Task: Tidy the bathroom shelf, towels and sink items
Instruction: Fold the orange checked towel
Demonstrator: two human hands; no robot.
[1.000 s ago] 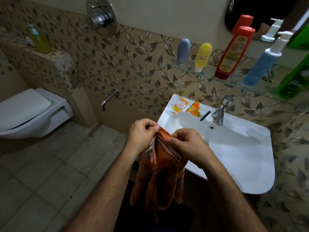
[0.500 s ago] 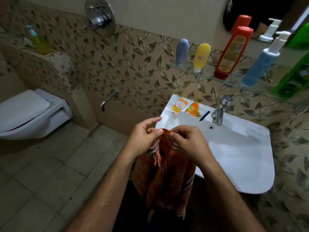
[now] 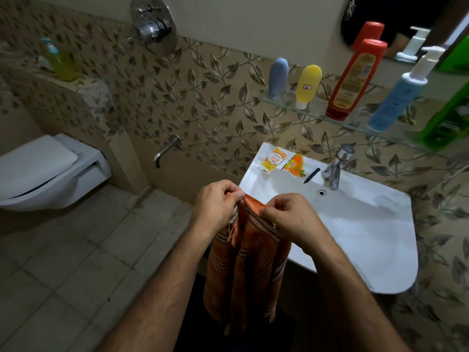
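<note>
Both my hands up at the near left corner of the white sink (image 3: 380, 250). My left hand (image 3: 215, 207) pinches the top edge of the orange striped towel (image 3: 243, 270), fingers curled over the cloth. My right hand (image 3: 289, 217) pinches the same edge just beside it, thumb and fingertips closed on the fold. A short span of towel stretched between the two hands; the rest hangs straight down in folds in front of the sink, fringe showing near my left hand.

On the sink's back ledge, left of the chrome tap (image 3: 335, 166): a yellow-white sachet (image 3: 272, 158), an orange sachet (image 3: 294, 165) just beside it, then a small dark strip-like item (image 3: 311, 175), too small to identify.

Glass shelf (image 3: 317, 115) on the wall above the sink carries, left to right: grey tube (image 3: 278, 77), yellow tube (image 3: 307, 85), red-orange bottle (image 3: 354, 80), blue pump bottle (image 3: 398, 95), green bottle (image 3: 446, 120) at the frame edge.

Toilet (image 3: 45, 174) far left, lid down.
</note>
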